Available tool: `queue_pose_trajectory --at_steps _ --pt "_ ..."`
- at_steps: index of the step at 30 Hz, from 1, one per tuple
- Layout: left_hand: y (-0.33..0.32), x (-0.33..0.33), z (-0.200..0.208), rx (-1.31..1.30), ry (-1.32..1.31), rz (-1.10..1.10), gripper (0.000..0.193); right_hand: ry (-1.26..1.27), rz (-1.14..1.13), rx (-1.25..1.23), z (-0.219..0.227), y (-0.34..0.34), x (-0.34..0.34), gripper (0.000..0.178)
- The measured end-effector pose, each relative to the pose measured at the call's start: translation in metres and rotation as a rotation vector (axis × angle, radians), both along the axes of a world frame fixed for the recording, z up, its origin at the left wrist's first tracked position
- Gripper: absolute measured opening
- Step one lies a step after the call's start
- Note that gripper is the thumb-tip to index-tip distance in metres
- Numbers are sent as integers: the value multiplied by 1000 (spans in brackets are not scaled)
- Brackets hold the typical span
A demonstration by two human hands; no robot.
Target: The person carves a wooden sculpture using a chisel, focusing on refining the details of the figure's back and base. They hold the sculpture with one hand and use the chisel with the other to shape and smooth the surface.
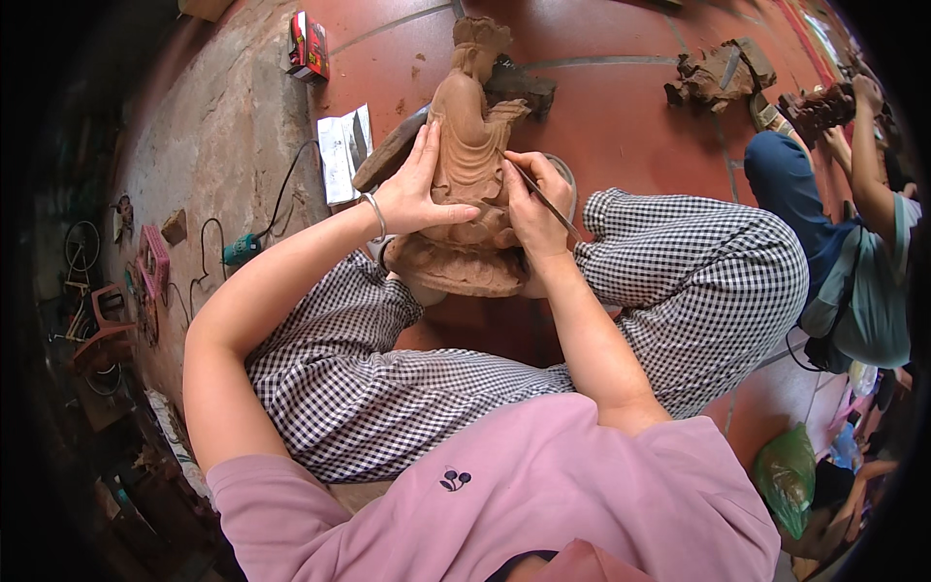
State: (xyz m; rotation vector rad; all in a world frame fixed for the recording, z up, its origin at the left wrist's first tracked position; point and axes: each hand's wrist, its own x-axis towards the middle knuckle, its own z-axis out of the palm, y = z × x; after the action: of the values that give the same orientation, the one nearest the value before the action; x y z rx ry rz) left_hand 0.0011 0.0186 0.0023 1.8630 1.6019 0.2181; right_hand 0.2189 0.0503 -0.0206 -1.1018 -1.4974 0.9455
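Observation:
A brown carved statue (461,109) of a seated, robed figure stands between my knees on a carved base (461,267). My left hand (419,189) lies along its left side, fingers stretched out over the robe and thumb pointing across the lap. On the other side, my right hand (539,202) pinches a thin, dark, pencil-like tool (551,199). Its upper tip meets the robe folds beside the figure's arm, while the lower end sticks out past my wrist. From here the exact kind of tool is unclear.
Left of the statue lie a wooden piece (390,155), white paper (341,153) and a red box (308,47). A green power tool (240,249) with a cord rests on the concrete. Carved wood (718,75) lies far right, near another person's hands (853,116). A green bag (787,475) sits lower right.

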Motion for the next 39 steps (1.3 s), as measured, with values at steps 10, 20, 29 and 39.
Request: queue_pose_trajectory --at_steps 10,20,29,39 --pt "2 5 10 -52 32 7 139 15 -13 -72 3 0 2 10" --pt "0 3 8 -35 17 1 139 -3 40 -76 6 -1 3 9" --pt "0 2 7 -26 9 4 140 -26 28 -82 10 0 3 9" --pt "1 1 3 -20 10 8 139 1 40 -100 3 -1 -1 9"
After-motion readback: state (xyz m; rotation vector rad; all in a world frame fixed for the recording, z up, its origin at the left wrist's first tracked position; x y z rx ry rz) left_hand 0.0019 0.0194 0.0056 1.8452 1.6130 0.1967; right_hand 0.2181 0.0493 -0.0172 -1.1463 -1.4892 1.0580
